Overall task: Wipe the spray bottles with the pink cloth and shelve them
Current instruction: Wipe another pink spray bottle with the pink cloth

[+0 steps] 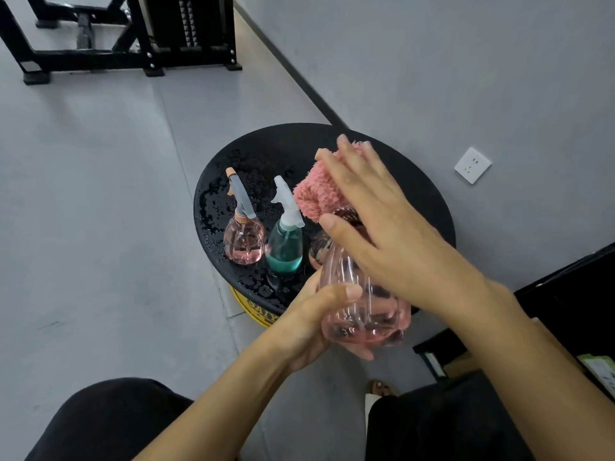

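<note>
Left hand [309, 327] grip is wrapped round a pink spray bottle [362, 307] above the wet black desk [266, 154]; right hand [376, 211] presses the pink cloth [312, 191] onto its top, fingers flat.

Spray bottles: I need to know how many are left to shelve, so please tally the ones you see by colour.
Pink spray bottles: 2, one in the left hand at, one on the round black table at
Teal spray bottles: 1
Total: 3

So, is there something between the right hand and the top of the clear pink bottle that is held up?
Yes. The fluffy pink cloth lies under the right hand, covering the top of the clear pink spray bottle.
</note>
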Demonstrator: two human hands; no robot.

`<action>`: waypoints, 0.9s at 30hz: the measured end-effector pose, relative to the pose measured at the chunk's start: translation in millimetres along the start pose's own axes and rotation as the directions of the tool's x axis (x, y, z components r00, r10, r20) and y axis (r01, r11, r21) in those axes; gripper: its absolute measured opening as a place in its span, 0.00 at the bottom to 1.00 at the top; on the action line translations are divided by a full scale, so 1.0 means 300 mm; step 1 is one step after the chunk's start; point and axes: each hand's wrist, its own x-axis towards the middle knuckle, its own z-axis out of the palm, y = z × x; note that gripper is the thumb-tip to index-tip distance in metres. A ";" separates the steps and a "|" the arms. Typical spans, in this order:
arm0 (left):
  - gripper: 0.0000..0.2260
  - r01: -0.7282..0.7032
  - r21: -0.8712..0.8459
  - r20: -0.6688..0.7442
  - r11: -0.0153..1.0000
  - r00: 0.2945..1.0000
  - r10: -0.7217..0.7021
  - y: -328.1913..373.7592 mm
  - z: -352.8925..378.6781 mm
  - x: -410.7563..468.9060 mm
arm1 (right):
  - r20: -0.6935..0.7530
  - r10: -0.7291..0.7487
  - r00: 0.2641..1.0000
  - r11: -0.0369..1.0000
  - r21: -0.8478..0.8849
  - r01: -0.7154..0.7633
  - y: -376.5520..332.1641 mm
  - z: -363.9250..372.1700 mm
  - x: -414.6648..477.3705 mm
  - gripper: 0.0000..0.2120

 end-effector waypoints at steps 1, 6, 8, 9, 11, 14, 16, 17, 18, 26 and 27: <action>0.45 0.010 -0.007 -0.014 1.000 1.000 -0.010 0.004 0.000 0.000 | -0.002 0.000 1.000 1.000 -0.013 0.000 -0.015 0.003 -0.019 0.29; 0.28 -0.033 0.031 -0.039 0.999 0.999 0.034 0.002 0.000 -0.002 | 0.104 0.034 0.994 0.994 -0.109 -0.023 -0.030 0.014 -0.045 0.29; 0.29 -0.032 0.058 -0.027 0.998 0.999 0.034 0.000 0.004 -0.002 | 0.113 0.071 0.991 0.994 -0.095 -0.061 -0.014 0.001 -0.018 0.30; 0.33 -0.023 0.067 -0.022 0.998 0.999 0.024 0.001 0.009 0.000 | 0.109 0.085 0.990 0.993 -0.087 -0.076 -0.005 -0.005 -0.002 0.29; 0.33 -0.014 0.071 -0.028 0.997 0.999 0.016 -0.007 0.011 0.005 | 0.087 0.122 0.989 0.991 -0.064 -0.117 0.008 -0.013 0.026 0.29; 0.32 -0.008 0.067 -0.034 0.998 0.999 0.011 -0.013 0.008 0.005 | -0.011 0.148 0.989 0.989 -0.021 -0.149 0.008 -0.009 0.048 0.27; 0.36 -0.012 0.047 -0.037 0.999 0.999 0.014 -0.018 0.000 0.008 | -0.102 0.105 0.989 0.994 -0.015 -0.107 0.000 0.003 0.045 0.24; 0.40 -0.014 0.030 -0.033 0.999 0.999 0.015 -0.016 0.001 0.007 | -0.121 0.081 0.989 0.997 -0.009 -0.083 -0.004 0.010 0.037 0.23; 0.43 -0.013 0.013 -0.030 1.000 0.999 0.014 -0.014 -0.001 0.006 | -0.116 0.060 0.991 0.998 -0.002 -0.060 -0.007 0.016 0.026 0.21; 0.43 -0.007 0.017 -0.006 1.000 1.000 0.007 -0.007 0.002 0.007 | -0.069 0.051 0.996 0.998 0.051 -0.048 0.019 -0.004 0.021 0.22; 0.43 -0.002 0.016 -0.007 1.000 1.000 0.002 -0.007 0.004 0.007 | -0.078 0.074 0.994 0.995 0.069 -0.068 0.024 -0.007 0.033 0.22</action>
